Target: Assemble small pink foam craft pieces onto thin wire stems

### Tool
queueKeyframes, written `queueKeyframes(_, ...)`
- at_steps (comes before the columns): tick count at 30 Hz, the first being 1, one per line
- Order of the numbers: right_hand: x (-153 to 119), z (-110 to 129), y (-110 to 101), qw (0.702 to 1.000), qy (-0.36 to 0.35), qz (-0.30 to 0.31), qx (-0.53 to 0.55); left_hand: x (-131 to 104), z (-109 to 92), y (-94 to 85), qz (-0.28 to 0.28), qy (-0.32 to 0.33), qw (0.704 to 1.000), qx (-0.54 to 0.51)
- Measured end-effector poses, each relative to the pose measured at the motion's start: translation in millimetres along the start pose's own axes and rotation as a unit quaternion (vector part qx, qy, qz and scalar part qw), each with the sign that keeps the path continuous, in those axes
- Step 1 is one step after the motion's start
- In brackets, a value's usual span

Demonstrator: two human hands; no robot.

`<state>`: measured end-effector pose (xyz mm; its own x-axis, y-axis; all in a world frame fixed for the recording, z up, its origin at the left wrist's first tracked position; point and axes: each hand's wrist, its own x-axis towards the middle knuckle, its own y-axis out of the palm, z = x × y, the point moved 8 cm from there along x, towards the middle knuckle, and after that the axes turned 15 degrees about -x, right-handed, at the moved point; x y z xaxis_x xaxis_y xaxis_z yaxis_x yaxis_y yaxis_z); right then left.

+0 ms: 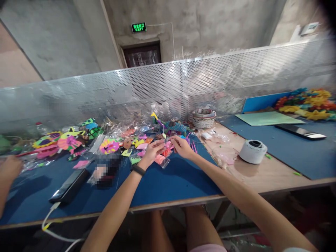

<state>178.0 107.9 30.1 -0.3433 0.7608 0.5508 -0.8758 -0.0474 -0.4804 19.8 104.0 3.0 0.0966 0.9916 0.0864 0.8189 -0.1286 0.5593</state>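
Observation:
My left hand [153,153], with a dark band on its wrist, is closed at the middle of the blue table mat [181,182]. Close to its right, my right hand [181,147] has its fingers pinched together. Between the two hands are small pink and red foam pieces [167,149] and clear plastic, and a thin pale line runs upright there. What exactly each hand's fingertips hold is too small to make out. Just behind the hands stands a yellow and purple piece [154,116] beside a blue patterned piece [177,126].
Colourful foam shapes [109,146] in plastic lie to the left, near a black device with a white cable [69,187]. Another person's hand [12,168] is at the far left. A basket [204,118], white roll [252,152] and phone [300,132] are to the right.

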Motion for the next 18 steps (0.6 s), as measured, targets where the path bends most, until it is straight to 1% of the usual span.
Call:
queueKeyframes(7,-1.4,5.6,-3.0,0.999,-0.02,-0.007,-0.031,2.7,3.6,-4.6,-0.002,-0.006,1.0,0.006)
queueKeyframes(18,-1.7,4.1,-2.9,0.999,-0.018,-0.007,-0.044,3.6,3.6,-5.7,0.003,-0.01,1.0,0.008)
